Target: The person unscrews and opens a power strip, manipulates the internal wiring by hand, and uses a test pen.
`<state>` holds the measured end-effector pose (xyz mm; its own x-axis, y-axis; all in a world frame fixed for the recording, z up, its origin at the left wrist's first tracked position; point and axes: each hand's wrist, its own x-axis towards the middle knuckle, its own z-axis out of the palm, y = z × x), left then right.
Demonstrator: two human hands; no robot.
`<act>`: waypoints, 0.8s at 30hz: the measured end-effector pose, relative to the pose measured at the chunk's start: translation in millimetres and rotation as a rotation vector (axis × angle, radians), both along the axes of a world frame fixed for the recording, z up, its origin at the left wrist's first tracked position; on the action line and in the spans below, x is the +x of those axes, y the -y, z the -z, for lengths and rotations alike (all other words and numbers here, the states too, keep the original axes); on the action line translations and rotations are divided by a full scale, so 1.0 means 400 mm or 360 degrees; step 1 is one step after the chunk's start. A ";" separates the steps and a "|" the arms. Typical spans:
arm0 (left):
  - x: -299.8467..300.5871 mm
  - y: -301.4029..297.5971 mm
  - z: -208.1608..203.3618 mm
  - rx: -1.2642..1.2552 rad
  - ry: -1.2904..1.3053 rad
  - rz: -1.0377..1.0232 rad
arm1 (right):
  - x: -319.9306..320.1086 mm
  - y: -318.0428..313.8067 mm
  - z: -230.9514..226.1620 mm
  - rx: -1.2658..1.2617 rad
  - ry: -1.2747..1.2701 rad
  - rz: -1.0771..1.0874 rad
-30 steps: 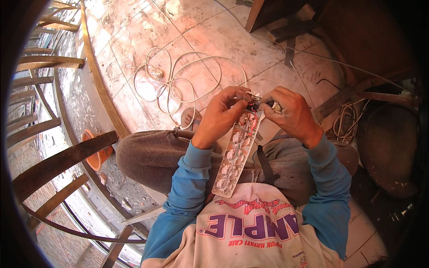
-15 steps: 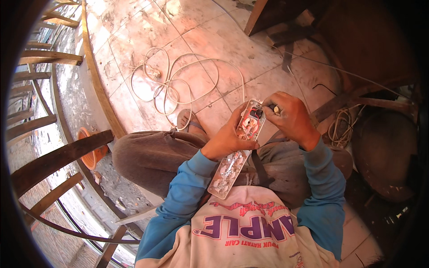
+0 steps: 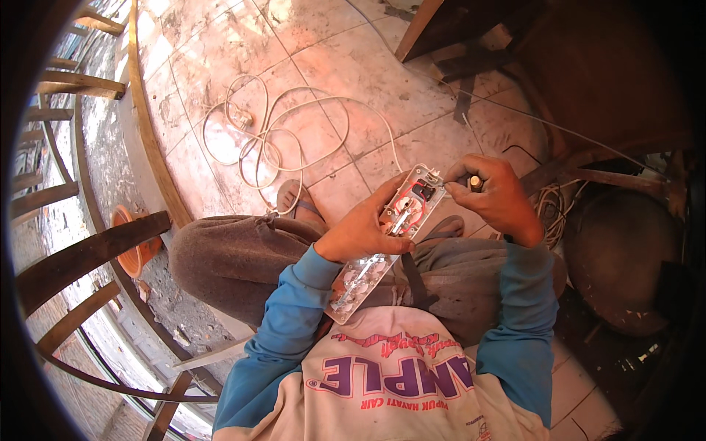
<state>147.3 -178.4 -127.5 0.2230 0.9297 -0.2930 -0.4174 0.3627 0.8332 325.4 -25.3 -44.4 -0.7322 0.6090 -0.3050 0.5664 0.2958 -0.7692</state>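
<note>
An opened power strip slants across my lap, its long white housing showing metal contact strips and round socket recesses. At its far end are a black switch and red wires. My left hand wraps around the middle of the housing, thumb across the front. Beside the far end, my right hand is closed on a slim tool, seemingly a screwdriver, whose round brass-coloured end shows. Its tip points toward the switch end; whether it touches is too small to tell. A white cord runs from that end.
The cord lies in loops on the dirty tiled floor, with a plug among them. Wooden railing slats and an orange pot stand left. At right are dark wooden furniture, coiled cable and a round dark object.
The strip and my left hand have shifted slightly left in the view. My right hand has drawn a little away from the housing, its tool turned slightly.
</note>
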 end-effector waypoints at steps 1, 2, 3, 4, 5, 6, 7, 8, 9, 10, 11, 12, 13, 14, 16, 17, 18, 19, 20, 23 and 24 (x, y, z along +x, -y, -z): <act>0.001 0.000 0.001 0.0007 0.0024 -0.0006 | -0.001 0.002 0.000 0.0002 -0.0013 0.0004; 0.001 0.000 0.002 0.0015 0.0048 -0.0012 | -0.002 0.004 0.000 0.0003 -0.0026 0.0008; 0.000 0.000 0.005 0.0023 0.0060 -0.0008 | -0.003 0.007 0.001 0.0004 -0.0041 0.0015; -0.002 0.001 0.012 0.0032 0.0072 -0.0005 | -0.007 0.009 0.003 0.0025 -0.0041 0.0009; -0.004 0.003 0.019 0.0041 0.0084 -0.0002 | -0.012 0.011 0.005 0.0047 -0.0041 0.0003; -0.006 0.005 0.029 0.0020 0.0128 0.0008 | -0.015 0.014 0.008 0.0067 -0.0041 -0.0002; -0.009 0.008 0.040 -0.0002 0.0173 0.0018 | -0.016 0.015 0.008 0.0079 -0.0064 0.0004; -0.010 0.010 0.048 -0.0022 0.0218 0.0027 | -0.015 0.016 0.008 0.0091 -0.0086 0.0010; -0.009 0.011 0.052 -0.0187 0.0438 -0.0003 | -0.016 0.017 0.008 0.0105 -0.0111 0.0013; -0.007 0.011 0.054 -0.0351 0.0657 -0.0034 | -0.018 0.017 0.006 0.0125 -0.0106 0.0005; -0.006 0.012 0.054 -0.0516 0.0877 -0.0065 | -0.021 0.018 0.003 0.0144 -0.0101 -0.0002; -0.006 0.012 0.055 -0.0531 0.0852 -0.0080 | -0.023 0.019 0.002 0.0165 -0.0096 -0.0010; -0.005 0.012 0.054 -0.0547 0.0827 -0.0095 | -0.021 0.019 0.004 0.0180 -0.0092 -0.0006; -0.005 0.012 0.054 -0.0564 0.0802 -0.0110 | -0.017 0.018 0.009 0.0196 -0.0088 -0.0001; -0.006 0.004 0.045 -0.0468 0.0676 -0.0106 | -0.009 0.017 0.012 0.0164 -0.0081 0.0021; -0.005 0.001 0.038 -0.0420 0.0612 -0.0104 | -0.004 0.016 0.011 0.0118 -0.0082 0.0040; -0.002 -0.001 0.032 -0.0398 0.0626 -0.0100 | 0.000 0.015 0.009 0.0073 -0.0081 0.0058; 0.001 -0.003 0.026 -0.0376 0.0640 -0.0096 | 0.005 0.013 0.007 0.0040 -0.0056 0.0064; 0.003 -0.004 0.023 -0.0354 0.0654 -0.0092 | 0.009 0.011 0.003 0.0008 -0.0031 0.0069; 0.002 -0.002 0.017 -0.0375 0.0643 -0.0087 | 0.011 0.009 -0.004 -0.0045 -0.0019 0.0077; 0.001 -0.001 0.020 -0.0377 0.0610 -0.0071 | 0.011 0.010 -0.005 -0.0058 -0.0027 0.0075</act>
